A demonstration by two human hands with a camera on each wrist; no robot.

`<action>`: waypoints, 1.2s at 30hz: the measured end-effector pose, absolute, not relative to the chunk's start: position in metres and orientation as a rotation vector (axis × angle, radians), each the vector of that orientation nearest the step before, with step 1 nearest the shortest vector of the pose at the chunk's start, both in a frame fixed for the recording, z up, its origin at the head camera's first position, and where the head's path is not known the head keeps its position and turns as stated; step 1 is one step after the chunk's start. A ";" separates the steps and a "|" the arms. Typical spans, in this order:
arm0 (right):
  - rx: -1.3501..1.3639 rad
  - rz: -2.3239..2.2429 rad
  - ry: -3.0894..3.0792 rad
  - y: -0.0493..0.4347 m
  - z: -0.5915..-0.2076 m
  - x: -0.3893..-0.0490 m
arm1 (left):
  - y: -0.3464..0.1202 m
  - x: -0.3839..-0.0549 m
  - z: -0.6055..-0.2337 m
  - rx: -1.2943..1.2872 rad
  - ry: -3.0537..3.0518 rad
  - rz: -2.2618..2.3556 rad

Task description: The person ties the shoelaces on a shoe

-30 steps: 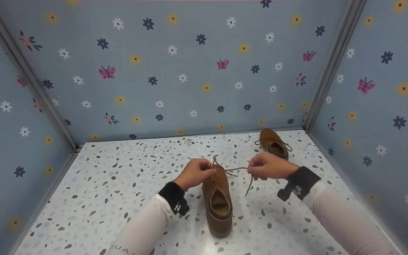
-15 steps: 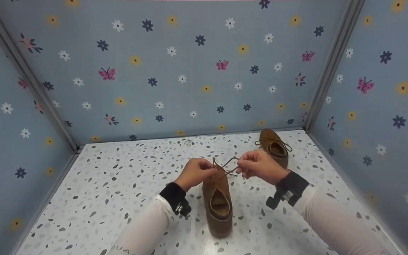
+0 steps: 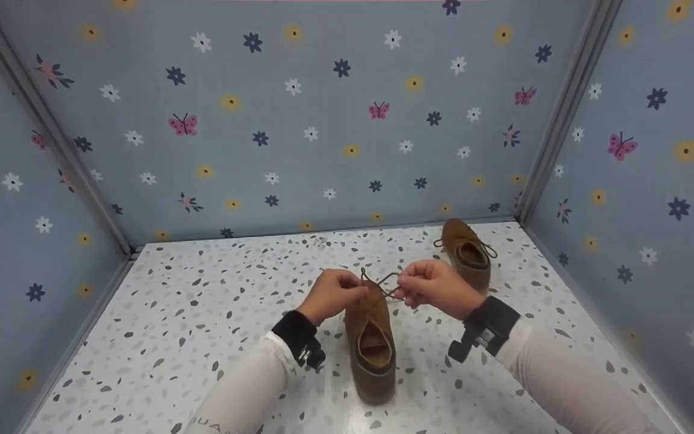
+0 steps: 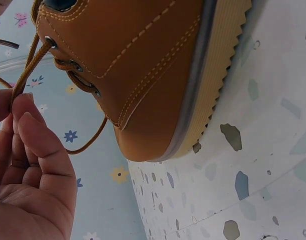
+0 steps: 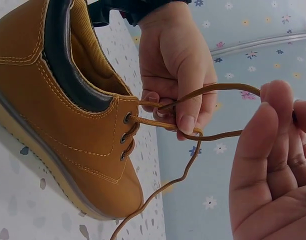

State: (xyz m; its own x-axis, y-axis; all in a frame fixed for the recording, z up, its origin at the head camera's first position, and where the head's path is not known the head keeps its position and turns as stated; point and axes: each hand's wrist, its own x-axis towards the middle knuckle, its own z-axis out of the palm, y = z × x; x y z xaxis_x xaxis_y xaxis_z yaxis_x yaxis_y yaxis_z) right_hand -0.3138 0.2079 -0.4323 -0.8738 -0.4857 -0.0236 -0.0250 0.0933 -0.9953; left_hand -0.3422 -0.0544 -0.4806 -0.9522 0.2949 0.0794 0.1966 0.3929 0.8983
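A brown lace-up shoe stands upright on the floor, its toe pointing away from me. My left hand is over the laces and pinches a brown shoelace between thumb and fingers. To the right of the shoe, my right hand pinches the same lace, which bows in a loop between the two hands. Metal eyelets show on the shoe's side in the right wrist view. One lace strand hangs past the toe there. The lace's tip in my right hand is mostly hidden by fingers.
Another brown shoe with a tied bow lies behind my right hand, near the back wall. Flower-patterned panels enclose the speckled white floor at the back, left and right. Black straps with cameras sit on both wrists.
My right hand has moved left, close to the left hand. The lace it stretched out to the right a second ago is now bent into a loop. My left hand stays in place.
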 end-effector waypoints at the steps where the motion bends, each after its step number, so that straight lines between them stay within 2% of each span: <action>1: -0.503 -1.829 2.046 0.207 -0.432 -0.314 | -0.054 -0.342 -0.481 0.451 2.545 1.621; 7: -0.527 -1.718 2.233 0.200 -0.441 -0.312 | -0.055 -0.342 -0.482 0.448 2.553 1.623; 16: -0.797 -1.416 2.533 0.184 -0.463 -0.305 | -0.056 -0.341 -0.484 0.451 2.562 1.631; 24: -0.787 -1.275 2.699 0.178 -0.470 -0.305 | -0.057 -0.343 -0.486 0.454 2.550 1.630; 36: -0.848 -1.262 2.579 0.181 -0.481 -0.308 | -0.054 -0.341 -0.492 0.453 2.546 1.619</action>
State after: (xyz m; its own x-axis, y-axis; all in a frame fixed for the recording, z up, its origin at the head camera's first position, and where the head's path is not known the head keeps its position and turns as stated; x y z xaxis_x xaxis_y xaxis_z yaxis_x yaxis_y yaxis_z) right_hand -0.3076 0.1809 -0.4806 -0.8295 -0.5474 0.1111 -0.4236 0.4869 -0.7639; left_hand -0.3406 -0.0540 -0.4916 -0.9518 0.2954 0.0820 0.1996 0.3942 0.8971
